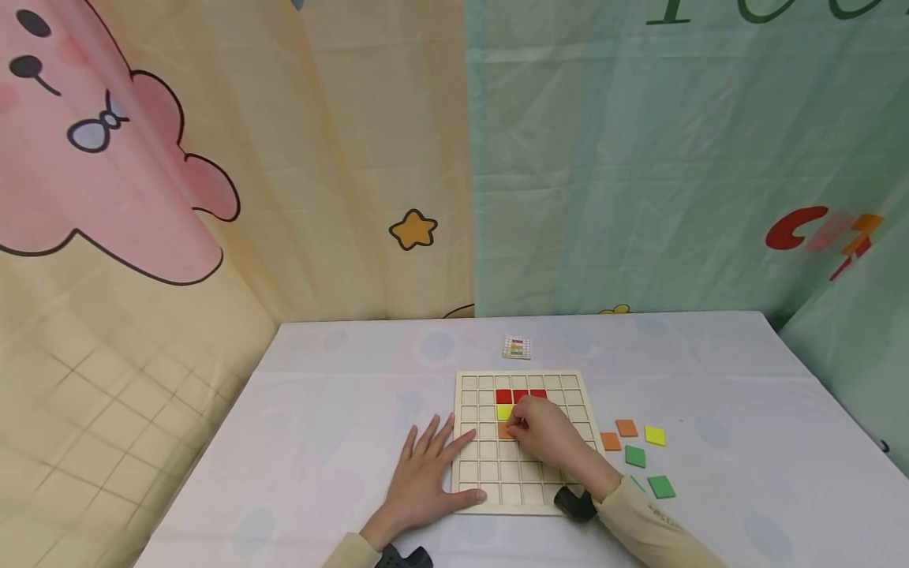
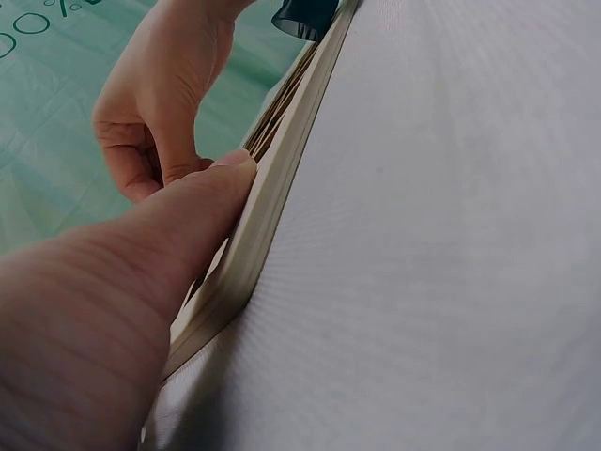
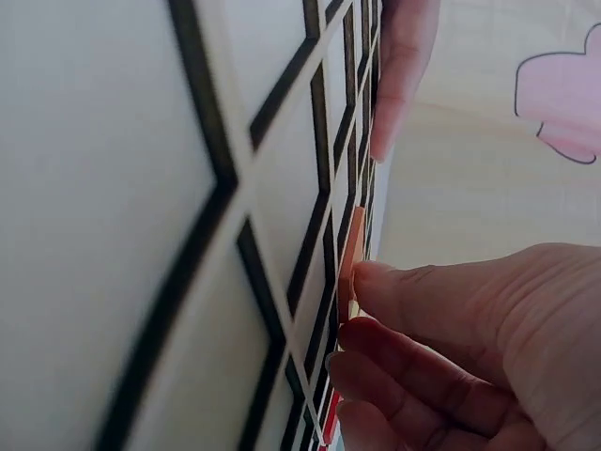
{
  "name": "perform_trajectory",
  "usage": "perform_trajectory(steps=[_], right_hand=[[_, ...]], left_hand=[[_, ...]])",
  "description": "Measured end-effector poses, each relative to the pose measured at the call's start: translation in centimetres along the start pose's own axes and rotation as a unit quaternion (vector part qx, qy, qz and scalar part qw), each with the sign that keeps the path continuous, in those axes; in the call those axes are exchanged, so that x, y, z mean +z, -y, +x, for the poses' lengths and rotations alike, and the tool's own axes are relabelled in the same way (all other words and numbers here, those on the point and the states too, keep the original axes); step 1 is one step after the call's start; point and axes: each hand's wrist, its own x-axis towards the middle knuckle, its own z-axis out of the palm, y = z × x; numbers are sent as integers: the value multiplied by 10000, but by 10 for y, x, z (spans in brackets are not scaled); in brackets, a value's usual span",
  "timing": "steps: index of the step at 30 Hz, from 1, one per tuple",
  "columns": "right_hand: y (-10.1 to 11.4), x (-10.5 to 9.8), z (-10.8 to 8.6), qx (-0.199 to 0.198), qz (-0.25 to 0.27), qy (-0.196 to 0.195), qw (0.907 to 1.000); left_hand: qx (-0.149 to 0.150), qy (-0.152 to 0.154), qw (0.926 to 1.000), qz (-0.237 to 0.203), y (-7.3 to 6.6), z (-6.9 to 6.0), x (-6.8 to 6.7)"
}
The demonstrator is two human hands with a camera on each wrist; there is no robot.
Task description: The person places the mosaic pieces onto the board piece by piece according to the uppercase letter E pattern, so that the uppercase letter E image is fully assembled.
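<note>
A pale wooden grid board [image 1: 489, 472] lies on the table. My left hand [image 1: 429, 470] rests with spread fingers at its left edge, thumb on the lower left corner. Over the middle of the grid, my right hand [image 1: 548, 432] pinches a small orange square tile [image 3: 351, 252] between thumb and fingertips, down at a cell. In the head view that orange tile [image 1: 503, 431] shows just left of the fingertips. Above it sit a yellow tile [image 1: 504, 412] and a row of red tiles [image 1: 503, 396], partly covered by the right hand.
Right of the board lie loose orange tiles [image 1: 626, 427], a yellow tile [image 1: 655, 435] and green tiles [image 1: 661, 487], one partly behind the right sleeve. A small pattern card [image 1: 517, 347] lies beyond the board. Printed curtains [image 1: 355, 158] stand behind the table.
</note>
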Motion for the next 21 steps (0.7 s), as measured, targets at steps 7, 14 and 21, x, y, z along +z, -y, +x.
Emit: perform_trajectory(steps=[7, 14, 21], right_hand=[[0, -4, -4, -276, -180, 133, 9994], [-14, -18, -20, -879, 33, 617, 9942], [-42, -41, -41, -963, 252, 430, 9941]], left_hand=[[9, -46, 10000, 23, 1, 0, 2], [19, -106, 9999, 7, 1, 0, 2], [-7, -57, 10000, -37, 1, 0, 2]])
